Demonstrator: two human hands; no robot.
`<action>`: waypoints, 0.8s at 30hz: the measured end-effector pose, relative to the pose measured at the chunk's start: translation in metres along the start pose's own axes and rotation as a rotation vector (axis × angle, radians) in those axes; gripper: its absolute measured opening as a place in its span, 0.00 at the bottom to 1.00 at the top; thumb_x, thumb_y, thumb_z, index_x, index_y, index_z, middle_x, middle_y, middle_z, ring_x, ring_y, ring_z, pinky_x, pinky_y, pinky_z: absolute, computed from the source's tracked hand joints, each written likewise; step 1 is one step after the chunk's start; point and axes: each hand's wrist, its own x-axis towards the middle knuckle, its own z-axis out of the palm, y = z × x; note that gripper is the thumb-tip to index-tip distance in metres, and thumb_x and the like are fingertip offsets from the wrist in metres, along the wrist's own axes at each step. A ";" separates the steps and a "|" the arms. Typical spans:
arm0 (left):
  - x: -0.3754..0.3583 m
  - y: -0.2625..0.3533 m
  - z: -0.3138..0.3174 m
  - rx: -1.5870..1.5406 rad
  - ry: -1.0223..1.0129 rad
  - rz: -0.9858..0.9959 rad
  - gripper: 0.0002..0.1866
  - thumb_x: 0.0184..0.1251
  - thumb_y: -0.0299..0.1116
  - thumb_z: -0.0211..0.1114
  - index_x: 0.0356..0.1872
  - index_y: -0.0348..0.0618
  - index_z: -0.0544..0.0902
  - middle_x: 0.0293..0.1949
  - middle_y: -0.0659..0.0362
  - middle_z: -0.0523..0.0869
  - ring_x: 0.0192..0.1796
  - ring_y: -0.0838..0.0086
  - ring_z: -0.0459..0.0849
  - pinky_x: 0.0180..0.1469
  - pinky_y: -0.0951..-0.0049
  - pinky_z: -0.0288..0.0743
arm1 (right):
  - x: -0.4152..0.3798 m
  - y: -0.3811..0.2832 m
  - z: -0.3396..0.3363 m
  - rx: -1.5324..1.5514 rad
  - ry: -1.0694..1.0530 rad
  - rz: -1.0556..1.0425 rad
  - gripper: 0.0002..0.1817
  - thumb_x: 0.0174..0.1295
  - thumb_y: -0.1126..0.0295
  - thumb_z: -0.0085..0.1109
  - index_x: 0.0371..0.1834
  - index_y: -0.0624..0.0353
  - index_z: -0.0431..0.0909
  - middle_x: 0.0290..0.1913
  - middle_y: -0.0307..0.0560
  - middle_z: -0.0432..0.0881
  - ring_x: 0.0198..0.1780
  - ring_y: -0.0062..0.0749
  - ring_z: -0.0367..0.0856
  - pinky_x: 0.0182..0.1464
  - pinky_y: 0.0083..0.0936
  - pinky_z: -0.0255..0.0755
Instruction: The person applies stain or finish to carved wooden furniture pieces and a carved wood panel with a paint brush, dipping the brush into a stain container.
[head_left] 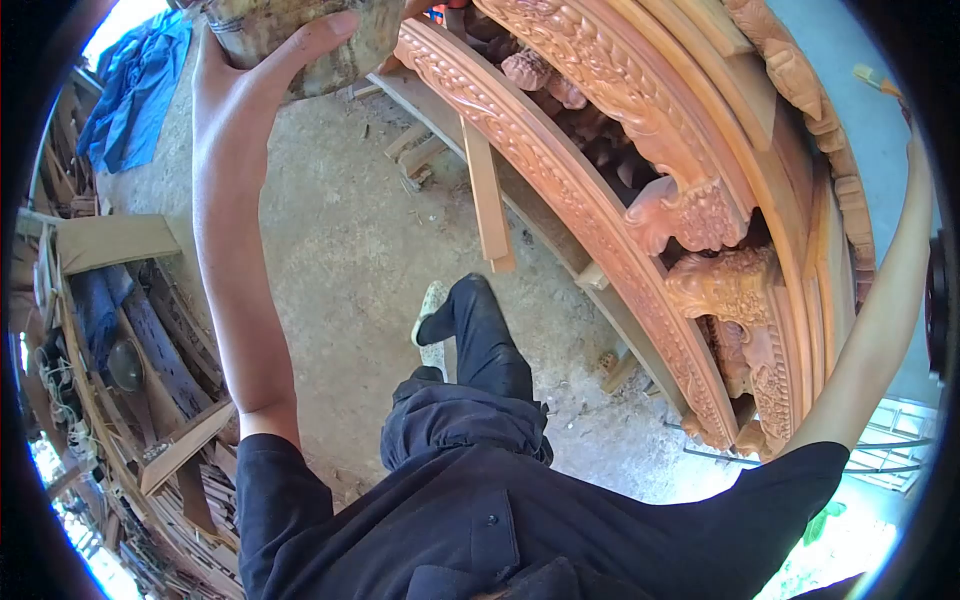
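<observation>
Left hand [235, 75] around a stained container [368, 58], near carved wood [560, 165]

I see a worn grey concrete floor [335, 220], with small wood offcuts [422, 157] lying on it. Along my left runs a jumbled heap of timber [187, 447], a blue cloth [137, 95] near its far end. To my right I make out a pale blue surface [830, 40], a wire rack [893, 445], and green leaves [818, 525] in glaring light.

Head view | from my remote screen I went over it for texts, labels, brands, numbers and signs | my reading: none legible on any surface I can see | nothing to transcribe
</observation>
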 end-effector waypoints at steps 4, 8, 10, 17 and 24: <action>0.027 -0.015 -0.002 -0.090 -0.007 -0.015 0.32 0.56 0.23 0.74 0.63 0.35 0.71 0.47 0.55 0.86 0.45 0.72 0.87 0.49 0.74 0.81 | 0.008 0.022 0.010 0.106 -0.036 -0.062 0.24 0.72 0.64 0.50 0.38 0.87 0.72 0.35 0.71 0.83 0.33 0.57 0.87 0.33 0.42 0.88; 0.077 -0.034 -0.003 -0.054 -0.013 0.019 0.34 0.55 0.23 0.74 0.64 0.35 0.70 0.51 0.54 0.85 0.50 0.72 0.85 0.52 0.73 0.80 | 0.017 0.049 0.043 0.223 0.019 -0.078 0.27 0.71 0.62 0.53 0.34 0.88 0.73 0.32 0.71 0.83 0.30 0.57 0.86 0.30 0.42 0.87; 0.107 -0.042 -0.008 -0.108 -0.077 0.046 0.35 0.55 0.23 0.75 0.65 0.35 0.70 0.52 0.54 0.84 0.52 0.71 0.85 0.54 0.73 0.80 | 0.037 0.071 0.061 0.213 0.089 -0.011 0.26 0.71 0.62 0.53 0.37 0.86 0.74 0.33 0.72 0.83 0.30 0.56 0.87 0.29 0.43 0.86; 0.228 -0.059 0.011 0.085 -0.135 0.014 0.23 0.56 0.35 0.77 0.51 0.36 0.82 0.43 0.59 0.87 0.48 0.73 0.84 0.53 0.73 0.75 | 0.057 0.113 0.107 0.288 -0.088 0.138 0.20 0.76 0.61 0.52 0.49 0.71 0.83 0.49 0.53 0.87 0.46 0.31 0.87 0.54 0.26 0.80; 0.317 -0.074 0.079 -0.022 -0.260 0.040 0.34 0.53 0.38 0.78 0.60 0.34 0.76 0.51 0.54 0.85 0.50 0.71 0.84 0.52 0.72 0.78 | 0.059 0.079 0.160 -0.198 0.045 0.101 0.25 0.76 0.52 0.49 0.46 0.68 0.82 0.41 0.49 0.90 0.30 0.24 0.87 0.35 0.22 0.81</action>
